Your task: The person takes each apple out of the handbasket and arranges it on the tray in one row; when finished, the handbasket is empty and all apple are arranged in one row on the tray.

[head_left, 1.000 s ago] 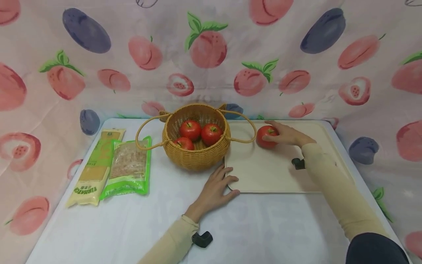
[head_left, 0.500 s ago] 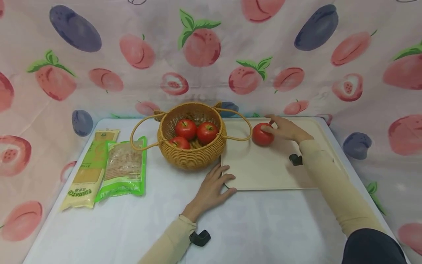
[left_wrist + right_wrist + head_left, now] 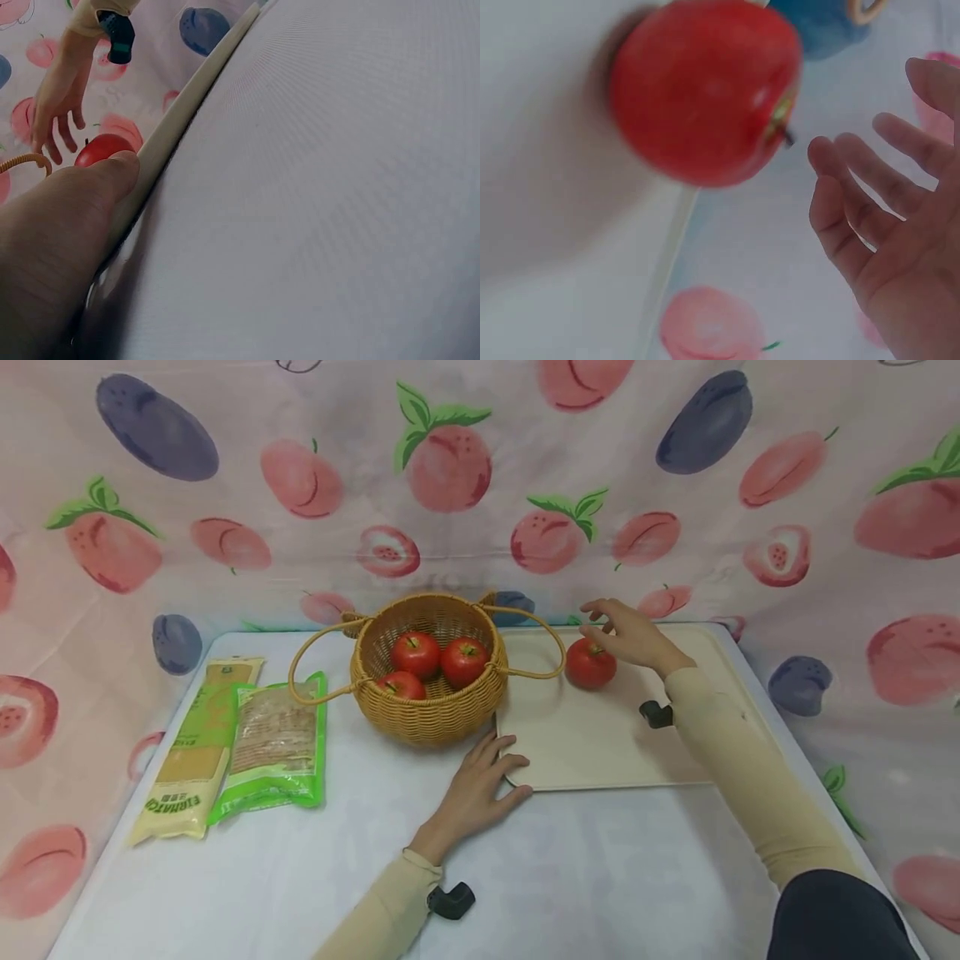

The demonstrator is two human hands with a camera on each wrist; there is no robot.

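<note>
A red apple (image 3: pixel 591 665) sits on the left back part of a cream board (image 3: pixel 637 743). My right hand (image 3: pixel 630 633) hovers just above and behind it with loosely bent fingers. In the right wrist view a gap shows between this hand (image 3: pixel 907 195) and the apple (image 3: pixel 705 94), whose stem points towards the fingers. My left hand (image 3: pixel 472 797) rests with spread fingers at the board's near left corner. In the left wrist view its thumb (image 3: pixel 112 176) lies along the board's edge (image 3: pixel 176 120).
A round wicker basket (image 3: pixel 431 718) with two raised loop handles stands left of the board, with red apples (image 3: pixel 463 662) inside. Farther left lie a green-edged clear packet (image 3: pixel 273 735) and a long yellow-green packet (image 3: pixel 187 760). A fruit-print cloth (image 3: pixel 450 552) hangs behind the table.
My right hand has let go of the apple and risen off it, fingers loosening. The left hand stays at the board's corner. The whole head view has shifted slightly.
</note>
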